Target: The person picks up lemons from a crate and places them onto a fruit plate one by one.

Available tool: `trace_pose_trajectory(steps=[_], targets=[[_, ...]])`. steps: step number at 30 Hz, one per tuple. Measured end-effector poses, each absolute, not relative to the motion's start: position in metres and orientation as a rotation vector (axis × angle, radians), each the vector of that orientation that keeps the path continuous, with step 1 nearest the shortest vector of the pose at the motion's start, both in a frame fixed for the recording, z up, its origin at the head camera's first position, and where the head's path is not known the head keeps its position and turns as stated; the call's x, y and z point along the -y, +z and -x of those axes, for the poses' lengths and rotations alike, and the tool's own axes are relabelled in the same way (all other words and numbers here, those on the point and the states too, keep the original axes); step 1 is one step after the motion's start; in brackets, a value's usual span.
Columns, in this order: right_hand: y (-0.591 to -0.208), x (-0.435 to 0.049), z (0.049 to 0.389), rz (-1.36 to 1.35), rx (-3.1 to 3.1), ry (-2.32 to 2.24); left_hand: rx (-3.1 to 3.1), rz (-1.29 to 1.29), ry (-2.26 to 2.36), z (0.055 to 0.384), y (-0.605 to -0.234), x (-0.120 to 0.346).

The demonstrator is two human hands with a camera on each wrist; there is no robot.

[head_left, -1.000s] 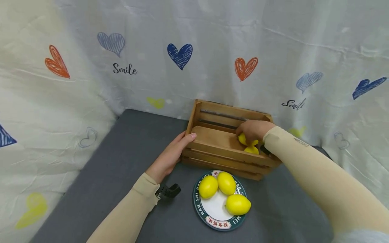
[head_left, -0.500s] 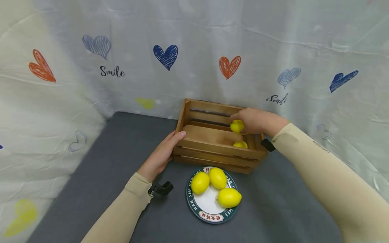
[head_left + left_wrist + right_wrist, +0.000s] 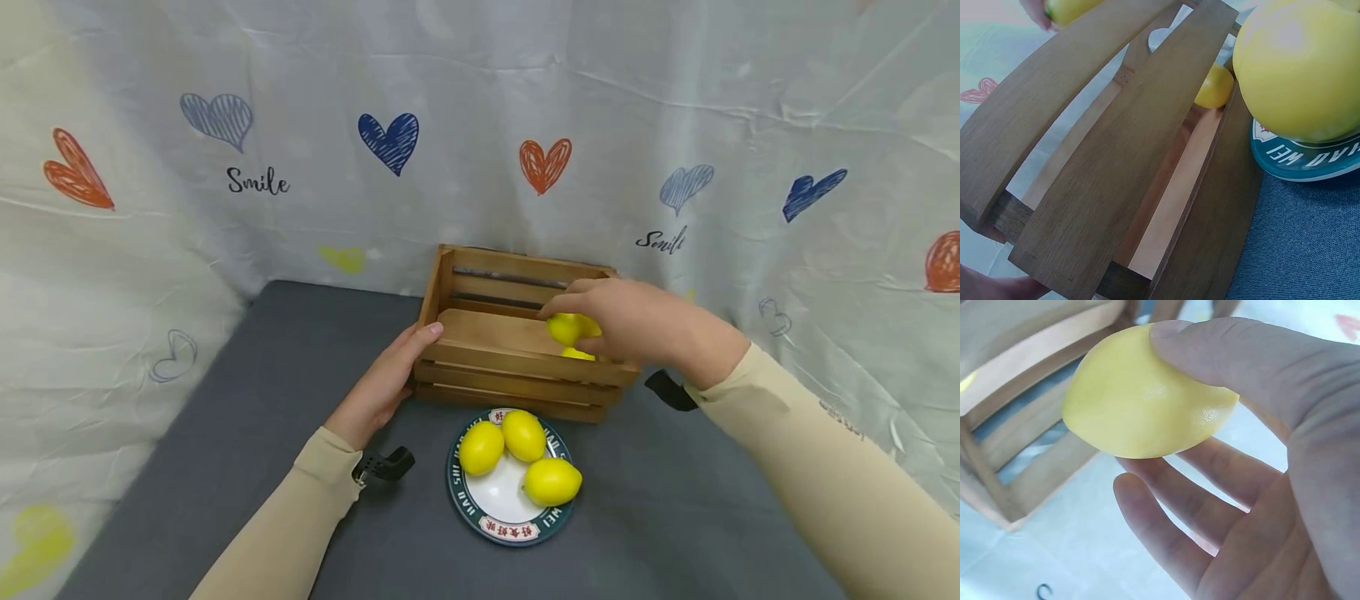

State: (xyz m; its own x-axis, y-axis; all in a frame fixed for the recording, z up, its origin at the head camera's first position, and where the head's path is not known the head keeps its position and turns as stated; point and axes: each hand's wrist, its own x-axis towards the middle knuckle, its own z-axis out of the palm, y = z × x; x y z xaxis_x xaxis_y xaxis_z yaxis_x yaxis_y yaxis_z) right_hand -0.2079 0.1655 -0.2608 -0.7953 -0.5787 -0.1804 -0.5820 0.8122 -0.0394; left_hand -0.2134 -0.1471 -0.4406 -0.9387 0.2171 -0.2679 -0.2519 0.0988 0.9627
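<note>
My right hand (image 3: 637, 321) pinches a yellow lemon (image 3: 1141, 400) between thumb and fingers, held up over the right part of a slatted wooden crate (image 3: 517, 364). Behind the crate's front slats, one more lemon (image 3: 1213, 87) lies inside, partly covered by them. On the crate's left end, my left hand (image 3: 378, 379) grips the corner with its thumb over the rim; its other fingers are mostly hidden. Just in front of the crate stands a white plate with a green lettered rim (image 3: 467, 504), bearing three lemons (image 3: 552, 482).
A dark grey cloth (image 3: 322, 350) covers the table. Behind it hangs a pale curtain (image 3: 465, 75) printed with hearts and "Smile", close to the crate's back. Black straps (image 3: 386, 465) sit on both wrists.
My right hand has raised the lemon from the crate's floor and drawn it up toward me. The left hand keeps its grip on the crate. The head view has shifted to the right.
</note>
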Motion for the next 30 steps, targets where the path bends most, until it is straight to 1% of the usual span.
trace_pose_trajectory(steps=[3, 12, 26, 30], targets=[[-0.262, -0.163, 0.192, 1.019, -2.854, 0.052, -2.035, 0.025, 1.902, 0.213, -0.440, 0.147], [-0.274, -0.142, 0.151, 1.216, -2.818, 0.205, -2.036, 0.035, 1.902, 0.214, -0.440, 0.145], [-0.345, -0.113, 0.114, 1.470, -2.640, 0.194, -2.026, 0.016, 1.919, 0.214, -0.440, 0.146], [-0.361, -0.107, 0.107, 1.500, -2.633, 0.211, -2.037, 0.028, 1.902, 0.212, -0.438, 0.148]])
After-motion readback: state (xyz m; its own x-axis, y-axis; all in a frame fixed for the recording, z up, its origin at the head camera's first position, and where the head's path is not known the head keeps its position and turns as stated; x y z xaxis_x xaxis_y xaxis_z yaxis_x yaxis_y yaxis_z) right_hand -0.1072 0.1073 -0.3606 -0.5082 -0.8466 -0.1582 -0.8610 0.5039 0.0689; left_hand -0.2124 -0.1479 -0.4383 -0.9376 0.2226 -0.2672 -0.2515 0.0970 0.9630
